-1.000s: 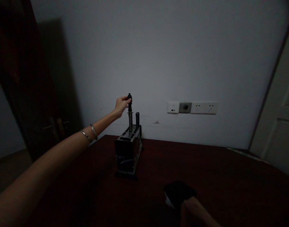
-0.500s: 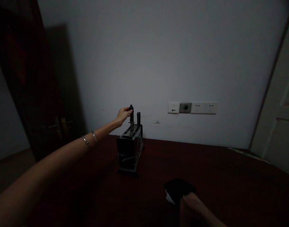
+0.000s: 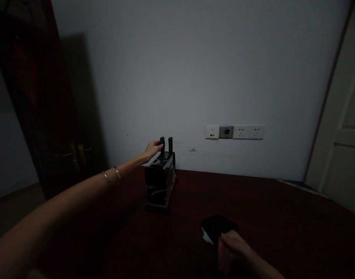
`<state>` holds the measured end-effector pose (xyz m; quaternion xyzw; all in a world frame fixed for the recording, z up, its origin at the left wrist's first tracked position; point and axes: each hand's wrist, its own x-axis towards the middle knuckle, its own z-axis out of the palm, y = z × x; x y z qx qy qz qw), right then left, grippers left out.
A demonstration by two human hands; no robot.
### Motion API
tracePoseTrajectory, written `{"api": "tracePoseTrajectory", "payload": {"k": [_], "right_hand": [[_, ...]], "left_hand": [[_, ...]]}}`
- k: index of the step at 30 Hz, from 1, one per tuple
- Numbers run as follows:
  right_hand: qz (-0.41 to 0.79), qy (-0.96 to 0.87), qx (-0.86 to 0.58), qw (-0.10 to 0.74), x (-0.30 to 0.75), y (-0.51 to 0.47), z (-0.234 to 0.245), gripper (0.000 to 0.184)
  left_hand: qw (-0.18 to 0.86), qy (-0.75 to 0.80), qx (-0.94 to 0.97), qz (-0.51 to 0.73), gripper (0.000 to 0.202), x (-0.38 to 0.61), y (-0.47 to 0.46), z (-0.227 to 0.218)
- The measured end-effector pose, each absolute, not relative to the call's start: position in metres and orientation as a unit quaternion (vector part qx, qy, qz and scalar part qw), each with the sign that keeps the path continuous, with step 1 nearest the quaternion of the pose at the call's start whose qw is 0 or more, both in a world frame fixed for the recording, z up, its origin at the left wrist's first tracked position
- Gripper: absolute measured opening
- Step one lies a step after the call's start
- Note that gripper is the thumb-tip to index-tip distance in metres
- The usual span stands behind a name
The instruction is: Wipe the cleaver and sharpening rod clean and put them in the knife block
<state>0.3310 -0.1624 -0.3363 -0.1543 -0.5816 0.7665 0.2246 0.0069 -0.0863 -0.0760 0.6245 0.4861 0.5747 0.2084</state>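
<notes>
In the head view my left hand (image 3: pixel 153 150) is closed round the black handle of a knife (image 3: pixel 162 146). That knife stands upright in a slot of a black knife block (image 3: pixel 156 186) with a marble-like pattern, its blade hidden inside. Just right of it, a second black knife handle (image 3: pixel 170 145) sticks up from the same block. Low on the right, my right hand (image 3: pixel 232 244) pinches the near edge of a black cloth-like piece (image 3: pixel 218 228) with a white patch on its left edge. Darkness hides what exactly that piece is.
The block stands on a dark red table (image 3: pixel 241 193) against a pale wall (image 3: pixel 165 77). Wall sockets (image 3: pixel 248 132) sit above the table's back edge. A dark red door (image 3: pixel 43 97) is at left, and a light door (image 3: pixel 347 155) at right.
My left hand has moved down with the knife, and the blade that showed above the block is now inside it. My right hand still pinches the black piece, in nearly the same place.
</notes>
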Motion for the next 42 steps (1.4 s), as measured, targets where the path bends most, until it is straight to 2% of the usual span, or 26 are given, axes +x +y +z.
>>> {"api": "tracePoseTrajectory", "payload": {"k": [12, 19, 30, 40, 42], "right_hand": [[0.745, -0.586, -0.184, 0.260, 0.330, -0.170, -0.334, 0.058], [0.752, -0.590, -0.170, 0.242, 0.328, -0.169, -0.333, 0.060], [0.745, -0.594, -0.197, 0.229, 0.326, -0.164, -0.339, 0.064], [0.748, -0.589, -0.189, 0.241, 0.328, -0.169, -0.334, 0.060], [0.748, -0.591, -0.185, 0.237, 0.327, -0.166, -0.336, 0.061]], "left_hand": [[0.229, 0.463, 0.633, 0.577, 0.019, 0.002, -0.086, -0.086], [0.227, 0.459, 0.644, 0.568, 0.032, 0.002, -0.083, -0.088], [0.215, 0.475, 0.634, 0.571, 0.016, 0.005, -0.075, -0.091], [0.209, 0.503, 0.625, 0.560, 0.014, 0.006, -0.071, -0.092], [0.206, 0.514, 0.616, 0.560, 0.019, 0.006, -0.070, -0.093]]}}
